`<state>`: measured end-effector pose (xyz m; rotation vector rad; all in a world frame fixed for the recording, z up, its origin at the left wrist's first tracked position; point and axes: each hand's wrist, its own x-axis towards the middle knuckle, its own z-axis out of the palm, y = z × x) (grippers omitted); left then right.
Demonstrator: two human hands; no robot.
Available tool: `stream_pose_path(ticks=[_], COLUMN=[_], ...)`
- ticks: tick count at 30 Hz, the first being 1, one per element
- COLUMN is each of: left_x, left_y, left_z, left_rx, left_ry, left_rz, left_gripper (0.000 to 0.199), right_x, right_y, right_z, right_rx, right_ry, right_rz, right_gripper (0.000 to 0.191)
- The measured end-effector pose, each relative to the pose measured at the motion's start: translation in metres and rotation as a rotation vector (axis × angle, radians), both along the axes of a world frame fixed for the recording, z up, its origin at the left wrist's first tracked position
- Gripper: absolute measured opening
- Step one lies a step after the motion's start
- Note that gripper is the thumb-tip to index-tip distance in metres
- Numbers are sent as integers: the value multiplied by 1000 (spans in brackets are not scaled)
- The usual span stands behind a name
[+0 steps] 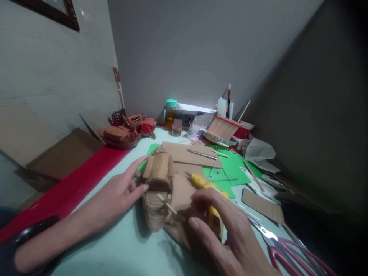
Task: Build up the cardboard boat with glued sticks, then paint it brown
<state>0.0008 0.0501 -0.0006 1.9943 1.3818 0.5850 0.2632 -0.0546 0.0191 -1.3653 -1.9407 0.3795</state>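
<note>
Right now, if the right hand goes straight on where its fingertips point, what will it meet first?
Probably the thin stick jutting over the edge of the cardboard boat, though depth is unclear; the right hand may pass above.

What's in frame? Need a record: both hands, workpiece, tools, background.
left hand: against the left side of the cardboard boat
right hand: thumb and forefinger apart, beside the yellow tool; contact unclear
workpiece: cardboard boat, upright, light sticks at its near end
other tools: scissors, triangular ruler
background: teal-lidded bottle, reddish boat model
</note>
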Motion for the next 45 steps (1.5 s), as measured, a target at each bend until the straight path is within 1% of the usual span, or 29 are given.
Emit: stream_pose_path(ticks=[3, 7, 9, 15, 20, 23, 26, 29, 31, 33, 35, 37, 39, 43, 45], left_x=[1, 2, 2, 2, 0, 0, 0, 1, 2, 4, 7, 11, 17, 26, 29], left_y=[0, -1, -1, 0, -1, -1, -4, -11, -17, -23, -28, -31, -32, -31, -30], left_z=[2, 3, 3, 0, -3, -3, 1, 9, 14, 16, 16, 14, 11, 6, 5], left_rx=[-1, 23, 47, 102, 122, 150, 271, 484, 609, 675, 670, 629, 565, 385, 335], left_ry=[-4, -1, -5, 40, 33, 10, -27, -48, -85, -123, -127, -138, -164, -204, -225], left_rz=[3, 10, 11, -2, -13, 2, 28, 32, 10, -60, -171, -233, -231, -223, -213], left_gripper=[76, 75, 73, 71, 68, 66, 57, 39, 29, 27, 33, 38, 41, 48, 46], right_x=[-1, -7, -11, -17, -14, -11, -9, -9, -10, -10, -9, -9, -9, -11, -11], right_y=[2, 5, 6, 10, 12, 12, 11, 12, 13, 13, 13, 13, 12, 10, 10], right_z=[-2, -5, -6, -12, -15, -16, -17, -17, -18, -18, -19, -19, -19, -17, -17], right_rx=[-78, -227, -242, -163, -89, -14, 91, 161, 182, 205, 231, 256, 263, 235, 246], right_ry=[-19, 18, 14, -49, -48, -70, -98, -136, -152, -157, -160, -162, -165, -177, -179], right_rz=[45, 120, 137, 173, 180, 180, 189, 186, 187, 186, 182, 184, 181, 169, 167], right_gripper=[12, 14, 14, 4, 8, 6, 7, 9, 10, 10, 10, 10, 10, 9, 10])
